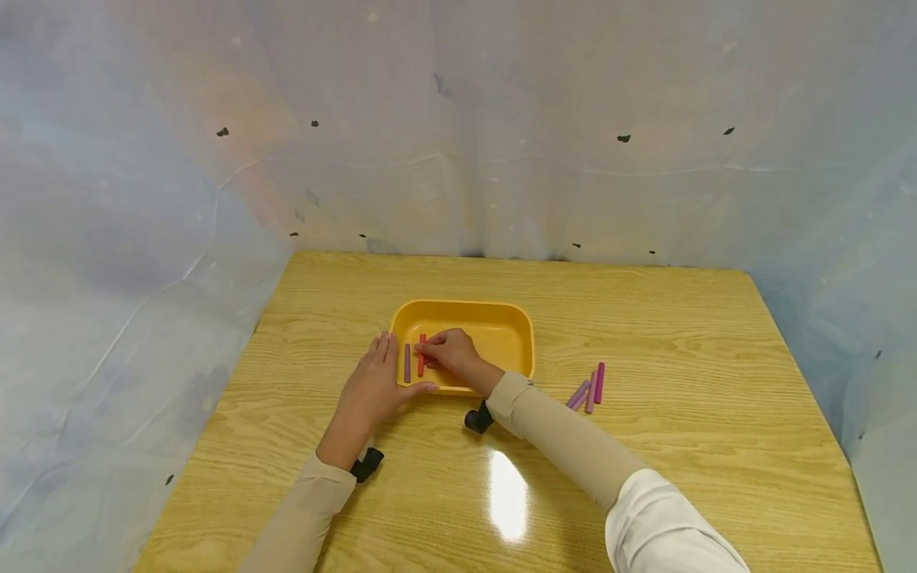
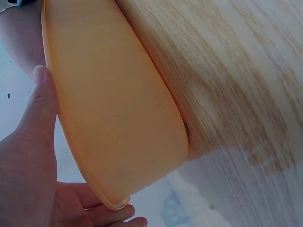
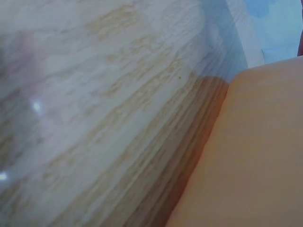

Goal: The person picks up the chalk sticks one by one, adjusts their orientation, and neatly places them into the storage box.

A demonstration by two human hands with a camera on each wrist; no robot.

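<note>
A yellow rectangular tray (image 1: 501, 338) stands on the wooden table. Inside it, near the left end, a purple stick (image 1: 407, 364) lies lengthwise. Just right of that is a red stick (image 1: 421, 368), which my right hand (image 1: 453, 352) pinches between thumb and fingertips. My left hand (image 1: 372, 380) rests against the tray's front left corner, fingers along the left rim and thumb along the front rim. In the left wrist view, the thumb (image 2: 40, 101) touches the rim of the tray's outer wall (image 2: 111, 99). The right wrist view shows the tray wall (image 3: 265, 146), with the right hand's fingers hidden.
To the tray's right lie several loose sticks: a magenta stick (image 1: 599, 383), a pinkish-purple stick (image 1: 591, 392) and purple ones (image 1: 578, 395) partly behind the right sleeve. Hanging sheeting (image 1: 473, 207) borders the table's (image 1: 680, 342) back and sides.
</note>
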